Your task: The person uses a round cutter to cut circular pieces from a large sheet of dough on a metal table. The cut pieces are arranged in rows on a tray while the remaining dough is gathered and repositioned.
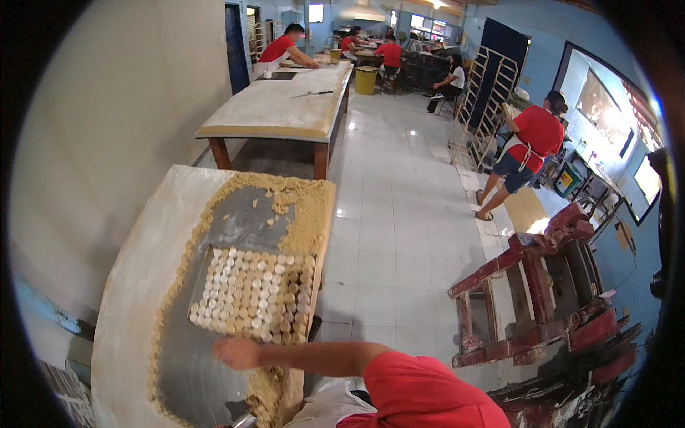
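My right hand (237, 353) reaches across the worktable from a red sleeve. Its fingers look curled, and whatever they may hold is hidden. Just beyond it lies a tray (191, 314) of small round dough pieces (250, 289) set close together in rows; some are pale, others browner toward the right side. Both rest on the dark grey worktop (182, 371). Crumbly tan dough (265, 396) is heaped along the near right edge. At the lower picture edge a shiny metal piece (245, 421) shows in part, its kind unclear. My left hand does not show.
More tan dough (307, 214) rims the worktable. Beyond stands a floured table (278, 107) with a person in red (278, 50) leaning over it. On the right are a red-framed machine (535, 285), a rack (485, 100) and another person (531, 135). Several people sit farther back.
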`<state>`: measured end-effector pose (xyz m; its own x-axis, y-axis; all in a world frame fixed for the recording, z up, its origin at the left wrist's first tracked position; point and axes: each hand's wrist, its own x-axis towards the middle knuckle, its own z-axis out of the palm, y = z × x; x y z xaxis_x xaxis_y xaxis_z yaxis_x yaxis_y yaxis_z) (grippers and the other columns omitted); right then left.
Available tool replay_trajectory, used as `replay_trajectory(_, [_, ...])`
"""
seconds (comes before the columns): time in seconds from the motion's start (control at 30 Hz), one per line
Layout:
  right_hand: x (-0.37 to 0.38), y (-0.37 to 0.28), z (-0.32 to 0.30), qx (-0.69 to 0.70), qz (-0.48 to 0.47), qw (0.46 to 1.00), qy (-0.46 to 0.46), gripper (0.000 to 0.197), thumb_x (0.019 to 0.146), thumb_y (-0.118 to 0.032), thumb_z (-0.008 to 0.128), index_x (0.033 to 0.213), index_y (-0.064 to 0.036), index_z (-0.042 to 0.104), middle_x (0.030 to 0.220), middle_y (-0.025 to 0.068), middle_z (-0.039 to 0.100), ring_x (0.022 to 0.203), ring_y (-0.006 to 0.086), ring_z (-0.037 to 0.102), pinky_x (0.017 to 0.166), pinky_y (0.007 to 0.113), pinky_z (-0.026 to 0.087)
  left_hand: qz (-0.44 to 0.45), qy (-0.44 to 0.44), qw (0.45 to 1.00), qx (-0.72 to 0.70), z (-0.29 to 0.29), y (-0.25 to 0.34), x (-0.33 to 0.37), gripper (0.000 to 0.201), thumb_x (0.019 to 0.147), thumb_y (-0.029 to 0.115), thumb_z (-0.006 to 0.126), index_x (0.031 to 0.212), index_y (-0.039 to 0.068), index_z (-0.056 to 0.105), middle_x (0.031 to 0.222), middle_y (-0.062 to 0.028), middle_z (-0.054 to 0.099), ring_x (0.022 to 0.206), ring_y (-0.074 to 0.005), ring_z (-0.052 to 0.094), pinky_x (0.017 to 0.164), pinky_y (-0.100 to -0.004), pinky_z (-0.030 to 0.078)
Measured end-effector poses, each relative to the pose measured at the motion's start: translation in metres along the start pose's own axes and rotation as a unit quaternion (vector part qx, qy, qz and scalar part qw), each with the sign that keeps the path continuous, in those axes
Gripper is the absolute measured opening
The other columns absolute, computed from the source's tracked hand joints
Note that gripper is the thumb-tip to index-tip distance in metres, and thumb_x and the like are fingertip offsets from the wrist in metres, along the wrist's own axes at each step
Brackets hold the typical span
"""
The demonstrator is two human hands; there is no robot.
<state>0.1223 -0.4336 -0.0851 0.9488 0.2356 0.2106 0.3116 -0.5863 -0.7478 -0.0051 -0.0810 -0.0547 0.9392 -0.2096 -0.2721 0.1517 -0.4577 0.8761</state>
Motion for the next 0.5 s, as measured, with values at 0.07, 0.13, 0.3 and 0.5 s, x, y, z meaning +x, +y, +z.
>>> replay_trajectory(0.07, [-0.014,-0.048,0.073,0.023,-0.081,0.995,-0.057,0.028,0.095,-0.016,0.065,0.119,-0.0014,0.068,0.123,0.0202,0.066,0.121,0.0425,0.063,0.103,0.054,0.052,0.009,0.036,0.998,0.052,-0.027,-0.008,-0.035,0.06,0.101,0.016,0.08,0.145,-0.004,0.045,0.116,-0.0208,0.064,0.097,-0.029,0.062,0.086,-0.0434,0.054])
replay_trajectory(0.13, [-0.034,-0.086,0.137,0.021,-0.08,0.986,-0.148,0.031,0.092,-0.014,0.068,0.121,-0.0027,0.068,0.121,0.0188,0.062,0.121,0.0427,0.061,0.105,0.054,0.05,0.021,0.036,0.989,0.141,-0.053,-0.005,-0.07,0.034,0.101,0.012,0.076,0.122,0.001,0.051,0.102,-0.0136,0.059,0.087,-0.0241,0.055,0.079,-0.0409,0.05])
replay_trajectory(0.3, [-0.098,-0.128,0.232,-0.068,-0.104,0.971,-0.203,0.05,0.082,-0.027,0.077,0.123,0.0015,0.069,0.131,0.0268,0.065,0.121,0.0405,0.063,0.104,0.055,0.051,-0.02,0.097,0.995,-0.01,-0.079,0.002,-0.138,0.035,0.103,0.011,0.067,0.133,0.001,0.052,0.116,-0.013,0.059,0.096,-0.0238,0.059,0.086,-0.0392,0.054])
replay_trajectory(0.5, [-0.114,-0.081,0.216,-0.011,-0.139,0.984,-0.11,0.056,0.09,-0.042,0.077,0.131,-0.0057,0.065,0.13,0.0178,0.066,0.127,0.0371,0.06,0.111,0.055,0.048,0.045,0.118,0.986,0.112,-0.114,-0.024,-0.169,0.033,0.095,0.02,0.082,0.115,0.001,0.062,0.098,-0.0106,0.068,0.087,-0.0182,0.062,0.082,-0.0348,0.052])
